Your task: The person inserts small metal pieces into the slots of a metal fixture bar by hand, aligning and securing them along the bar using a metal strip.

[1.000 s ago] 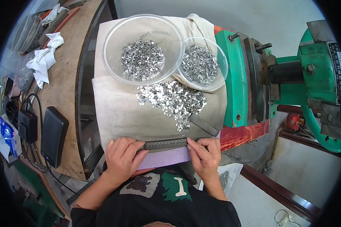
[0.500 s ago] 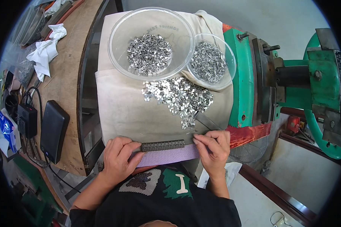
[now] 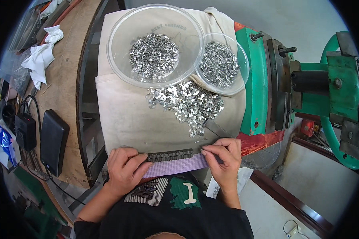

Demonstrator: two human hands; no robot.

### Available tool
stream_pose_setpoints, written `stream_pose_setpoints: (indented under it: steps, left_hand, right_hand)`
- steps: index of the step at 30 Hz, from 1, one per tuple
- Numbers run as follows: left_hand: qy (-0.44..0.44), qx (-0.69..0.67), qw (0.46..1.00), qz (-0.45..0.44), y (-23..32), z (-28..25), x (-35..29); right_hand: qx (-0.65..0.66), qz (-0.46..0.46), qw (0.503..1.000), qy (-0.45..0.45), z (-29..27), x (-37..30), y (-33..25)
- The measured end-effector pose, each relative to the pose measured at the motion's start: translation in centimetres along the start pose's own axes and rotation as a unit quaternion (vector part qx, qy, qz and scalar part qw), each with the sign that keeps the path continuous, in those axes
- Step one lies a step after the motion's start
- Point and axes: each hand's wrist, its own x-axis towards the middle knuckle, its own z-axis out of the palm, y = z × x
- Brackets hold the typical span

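Note:
A dark slotted metal bar (image 3: 170,154) lies along the far edge of a lilac woven pad (image 3: 175,166), close to my body. My left hand (image 3: 125,165) grips the bar's left end between thumb and fingers. Just past its right end, my right hand (image 3: 224,156) has thumb and forefinger pinched together; anything between them is too small to make out. Beyond the hands, small shiny metal pieces (image 3: 189,104) are heaped on a beige cloth (image 3: 119,115). A flat metal strip (image 3: 217,128) touches the heap's near right side.
A large clear tub (image 3: 115,59) of small metal parts stands at the back, beside a smaller clear tub (image 3: 245,65) of thin metal pins. To the right is a green machine (image 3: 251,83). The wooden table (image 3: 64,87) at left carries a black box-shaped device (image 3: 55,141) and cables.
The view has shifted slightly. My right fingertips sit a little lower and nearer the pad's right end; my left hand keeps its hold on the bar.

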Motion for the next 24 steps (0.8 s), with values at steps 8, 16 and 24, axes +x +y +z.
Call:
stream_pose_setpoints:
  steps: [8, 16, 24]
  left_hand:
    - [-0.005, 0.009, 1.000, 0.027, -0.1, -0.1, -0.1]
    - [-0.011, 0.012, 0.999, 0.038, -0.4, -0.2, -0.3]
    - [-0.007, 0.016, 0.999, 0.044, -0.3, -0.1, -0.3]
  right_hand:
    - [0.022, 0.015, 1.000, 0.003, 0.3, -1.7, -0.3]
    - [-0.032, -0.083, 0.996, 0.017, 0.4, -1.5, -0.9]
    - [-0.072, -0.131, 0.989, -0.017, 0.2, -0.5, -1.1]
